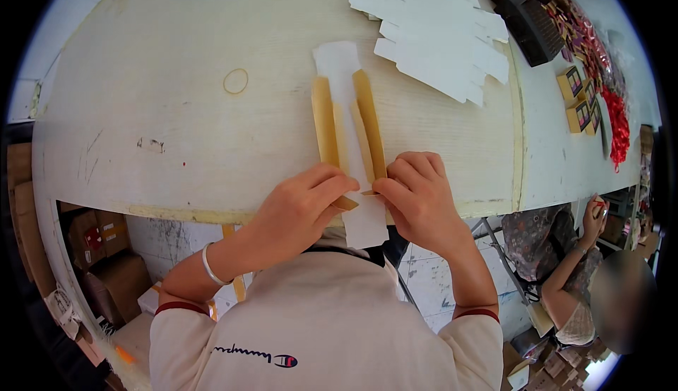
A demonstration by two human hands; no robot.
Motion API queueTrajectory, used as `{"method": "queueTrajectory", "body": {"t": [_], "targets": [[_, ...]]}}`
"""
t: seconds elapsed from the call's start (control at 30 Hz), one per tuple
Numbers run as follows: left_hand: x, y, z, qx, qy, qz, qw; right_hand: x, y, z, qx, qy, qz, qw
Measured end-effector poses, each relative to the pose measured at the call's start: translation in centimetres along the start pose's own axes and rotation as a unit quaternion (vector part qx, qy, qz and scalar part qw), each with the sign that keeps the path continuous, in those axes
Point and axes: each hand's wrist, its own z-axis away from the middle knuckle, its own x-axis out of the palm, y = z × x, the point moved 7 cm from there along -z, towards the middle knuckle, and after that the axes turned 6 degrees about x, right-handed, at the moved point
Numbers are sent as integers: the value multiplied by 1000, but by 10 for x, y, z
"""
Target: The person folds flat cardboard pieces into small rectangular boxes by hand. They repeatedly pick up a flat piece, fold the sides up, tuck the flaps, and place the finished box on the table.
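Note:
A long cardboard box blank [351, 129], white in the middle with gold side panels folded up, lies lengthwise before me on the table. My left hand [311, 194] pinches a small gold flap at the blank's near left corner. At the near right corner, my right hand [420, 192] grips the other gold flap between thumb and fingers. The blank's white near end flap extends over the table edge toward my body. Its far end flap lies flat on the tabletop. A silver bangle circles my left wrist.
Flat white box blanks [441, 34] are stacked at the far right. A rubber band [236, 81] lies on the table [141, 59] to the left. Further right are a black basket [530, 27], small gold boxes [579, 101] and red shredded filler [616, 126]. Another person [572, 285] sits at right.

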Motion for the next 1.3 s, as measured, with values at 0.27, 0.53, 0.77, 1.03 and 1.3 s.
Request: {"method": "queueTrajectory", "body": {"t": [0.27,0.53,0.77,1.03,1.3], "targets": [[16,6,13,42,44,-85,994,11,-5,17,14,-5,-12,1000],[12,3,42,37,62,-63,995,33,-43,86,-93,1,122,988],[-6,2,52,33,32,-32,998,29,-62,41,-60,122,-29,990],[-45,-6,61,-90,-69,172,979,35,-60,-4,82,70,-207,972],[-42,-12,58,-41,-60,82,994,39,-51,-16,85,31,-245,965]]}}
